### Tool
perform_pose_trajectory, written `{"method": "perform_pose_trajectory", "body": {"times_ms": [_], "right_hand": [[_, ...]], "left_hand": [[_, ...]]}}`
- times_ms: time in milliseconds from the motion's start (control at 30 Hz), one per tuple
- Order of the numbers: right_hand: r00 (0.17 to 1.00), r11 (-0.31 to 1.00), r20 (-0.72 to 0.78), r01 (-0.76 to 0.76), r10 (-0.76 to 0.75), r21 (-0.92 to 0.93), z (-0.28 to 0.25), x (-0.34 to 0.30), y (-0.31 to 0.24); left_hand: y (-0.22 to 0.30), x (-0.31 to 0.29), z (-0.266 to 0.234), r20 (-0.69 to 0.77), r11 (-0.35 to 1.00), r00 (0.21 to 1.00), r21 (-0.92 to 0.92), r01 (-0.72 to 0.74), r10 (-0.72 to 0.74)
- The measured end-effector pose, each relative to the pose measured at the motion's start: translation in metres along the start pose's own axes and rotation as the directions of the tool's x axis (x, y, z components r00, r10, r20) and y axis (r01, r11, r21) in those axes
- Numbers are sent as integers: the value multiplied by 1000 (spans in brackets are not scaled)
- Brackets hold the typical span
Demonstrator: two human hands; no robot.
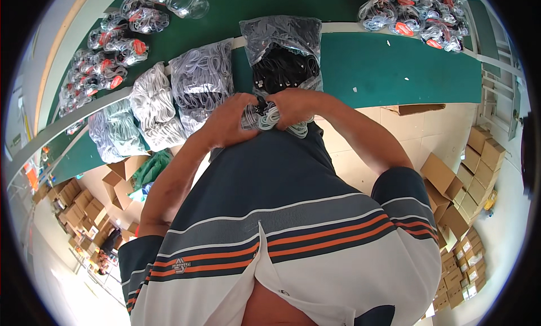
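The left hand (232,120) and right hand (296,107) grip pale cables (269,119) in their fingers, near bagged black cables (285,70) on the table (420,72).

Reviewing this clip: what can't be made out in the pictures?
Head view, hidden: parts of the pale cable bundle, covered by the left hand and right hand.
Head view, hidden: the near end of the bag of black cables, behind the right hand.
Head view, cut off: the farthest packed cables at upper right, by the top edge.
Head view, too small: print on the red labels.
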State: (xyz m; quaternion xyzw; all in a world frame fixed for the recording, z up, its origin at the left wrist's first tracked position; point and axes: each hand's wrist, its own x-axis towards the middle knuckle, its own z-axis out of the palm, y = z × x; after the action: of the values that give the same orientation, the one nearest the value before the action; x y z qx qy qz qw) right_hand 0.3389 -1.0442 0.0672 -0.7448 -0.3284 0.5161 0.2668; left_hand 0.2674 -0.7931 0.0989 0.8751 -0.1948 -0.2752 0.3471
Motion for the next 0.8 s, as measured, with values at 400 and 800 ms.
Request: {"method": "perform_pose_trajectory", "body": {"times_ms": [400,800], "right_hand": [[955,960,260,-73,146,-272,8,41,-11],[955,987,269,-97,129,-129,-14,37,-36]], "left_hand": [[-27,7,38,23,997,998,-58,58,-57],[-45,-21,51,-63,984,992,-145,100,-110]]}}
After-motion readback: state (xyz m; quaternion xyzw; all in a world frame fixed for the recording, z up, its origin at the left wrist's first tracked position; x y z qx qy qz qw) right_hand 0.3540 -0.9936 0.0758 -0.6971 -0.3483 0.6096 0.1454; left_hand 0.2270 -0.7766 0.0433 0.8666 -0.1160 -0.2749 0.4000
